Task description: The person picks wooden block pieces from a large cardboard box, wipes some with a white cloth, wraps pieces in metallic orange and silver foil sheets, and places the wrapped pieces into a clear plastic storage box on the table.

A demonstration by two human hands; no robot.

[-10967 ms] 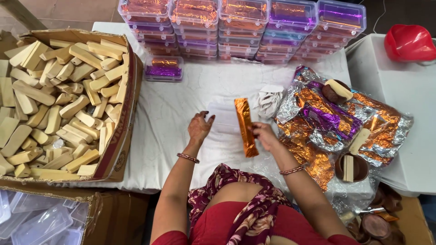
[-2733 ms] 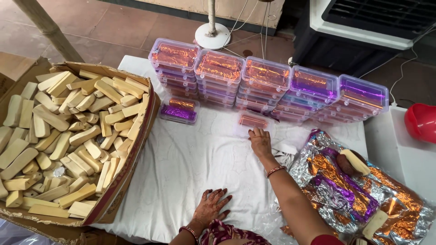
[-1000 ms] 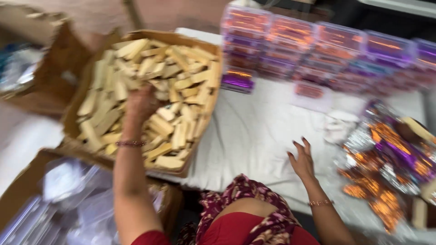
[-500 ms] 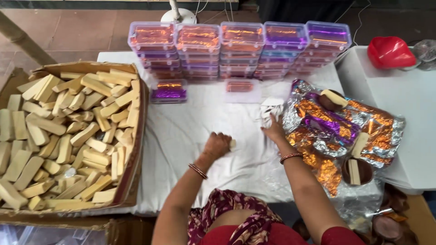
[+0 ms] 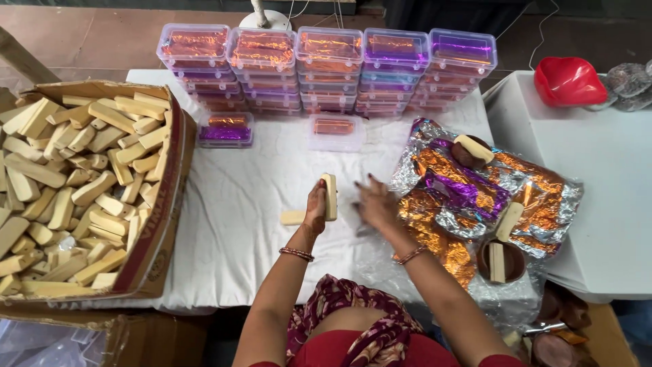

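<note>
The left hand (image 5: 316,212) grips one pale bar (image 5: 330,196) upright above the white-covered bench (image 5: 238,204); a second bar (image 5: 293,217) lies just beside it, partly hidden by the wrist; the right hand (image 5: 375,202) rests open and flat on a clear sheet (image 5: 353,216), hard to make out; the foil pile (image 5: 468,197) is near; the carton of bars (image 5: 75,190) is cut off at left; stacked boxes (image 5: 326,68) stand farthest.
</note>
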